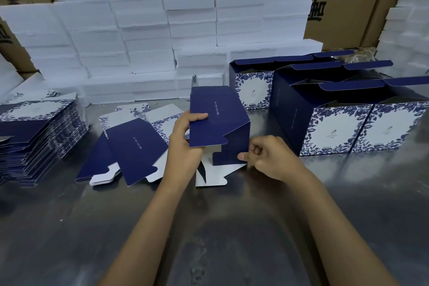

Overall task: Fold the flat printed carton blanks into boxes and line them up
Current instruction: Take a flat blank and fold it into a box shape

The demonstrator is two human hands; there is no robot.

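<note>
Obscured or cut off: my tall stack of flat blanks (pixel 34 137) runs off the left edge, so I cannot count its sheets. The small white print on the navy panels is too fine to read. The far ends of the folded boxes on the right leave the frame.

Counts: one carton (pixel 218 123) in hand, partly opened. A loose fan of blanks (pixel 132 146) lies on the table just left of it; I make out roughly three or four, overlapping. Folded boxes (pixel 336 109) standing with top flaps open at right: I see four floral faces, set in rows and touching one another. White foam blocks (pixel 139 37) are piled behind, too many to count, with brown shipping cartons (pixel 343 2) behind those.

Grip: my left hand (pixel 185 146) clasps the carton's left side, thumb laid across the navy top panel. My right hand (pixel 267 158) has its fingers curled, thumb and forefinger pinching the lower right corner of the carton's side panel. The carton stands tilted at table (pixel 232 227) centre, its white bottom flaps touching the surface.
</note>
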